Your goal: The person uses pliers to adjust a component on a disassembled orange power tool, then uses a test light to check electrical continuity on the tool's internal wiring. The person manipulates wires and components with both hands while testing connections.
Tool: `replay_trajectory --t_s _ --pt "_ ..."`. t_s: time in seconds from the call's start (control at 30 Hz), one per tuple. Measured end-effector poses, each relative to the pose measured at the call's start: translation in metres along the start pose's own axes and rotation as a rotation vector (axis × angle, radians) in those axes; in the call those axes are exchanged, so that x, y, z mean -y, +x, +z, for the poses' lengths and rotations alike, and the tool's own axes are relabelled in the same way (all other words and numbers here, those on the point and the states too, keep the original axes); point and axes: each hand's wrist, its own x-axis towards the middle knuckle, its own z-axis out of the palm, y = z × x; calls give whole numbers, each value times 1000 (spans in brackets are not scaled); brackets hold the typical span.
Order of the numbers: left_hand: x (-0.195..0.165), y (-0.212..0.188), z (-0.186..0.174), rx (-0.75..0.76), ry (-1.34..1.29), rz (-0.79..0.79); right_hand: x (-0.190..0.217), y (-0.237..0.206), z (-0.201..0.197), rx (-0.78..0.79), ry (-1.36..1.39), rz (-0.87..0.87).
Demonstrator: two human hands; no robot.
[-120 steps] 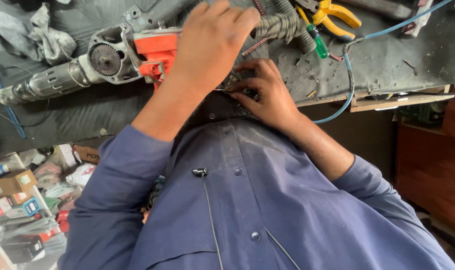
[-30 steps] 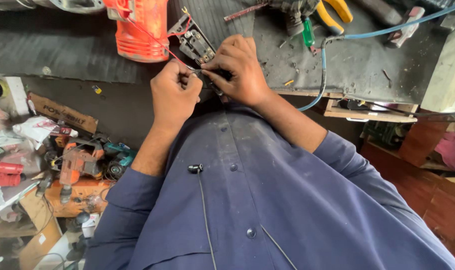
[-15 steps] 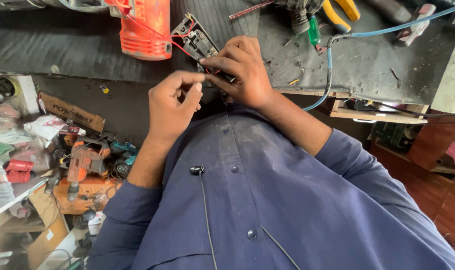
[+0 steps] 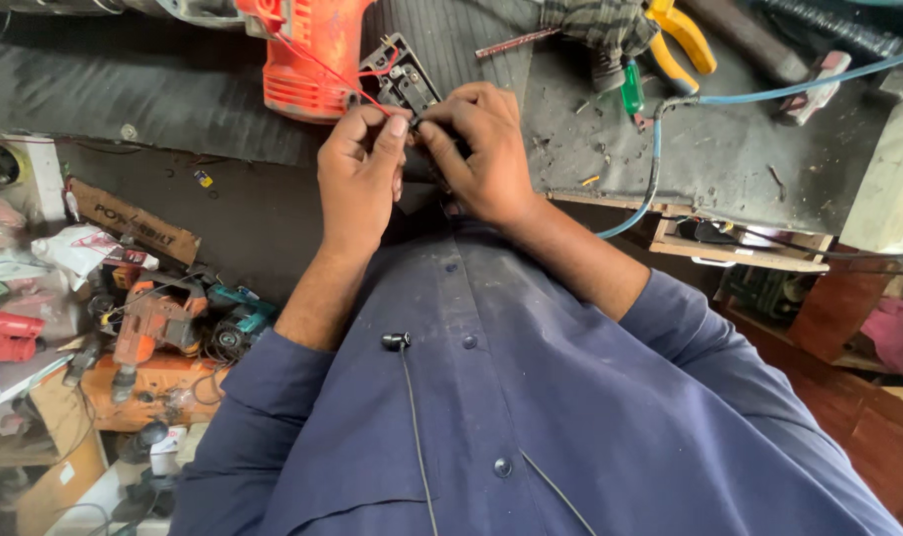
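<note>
The small black switch part [image 4: 404,81] is sitting at the near edge of the tabletop [image 4: 173,94], just in front of the orange power tool [image 4: 307,55], and thin red wires [image 4: 322,67] are running from the tool to it. The left hand [image 4: 357,179] is pinching a red wire between thumb and forefinger, fingers closed together on it. The right hand [image 4: 481,149] is clamping around the near side of the switch part and holding it steady. To the right, a green screwdriver [image 4: 631,89], yellow pliers [image 4: 680,45] and a blue cable [image 4: 660,149] are lying on the tabletop. In my judgement, the thin wire could be breaking or slipping off its terminal if the left hand is pulling too strongly, because the wires are looking tight.
</note>
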Motion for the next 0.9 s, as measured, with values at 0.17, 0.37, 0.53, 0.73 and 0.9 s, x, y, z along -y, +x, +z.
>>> replay_trajectory --t_s 0.17,0.37,0.53,0.73,0.9 --pt "-11 3 -10 126 173 190 4 8 11 -20 356 328" --pt "-21 8 -12 174 371 339 -3 17 7 51 400 343" --pt "-28 9 -14 109 424 546 7 24 10 53 576 395" --pt "-43 1 -13 -85 697 512 29 27 -6 98 18 -164" --pt "-52 -12 -10 -152 593 277 45 32 -10 72 -43 -206"
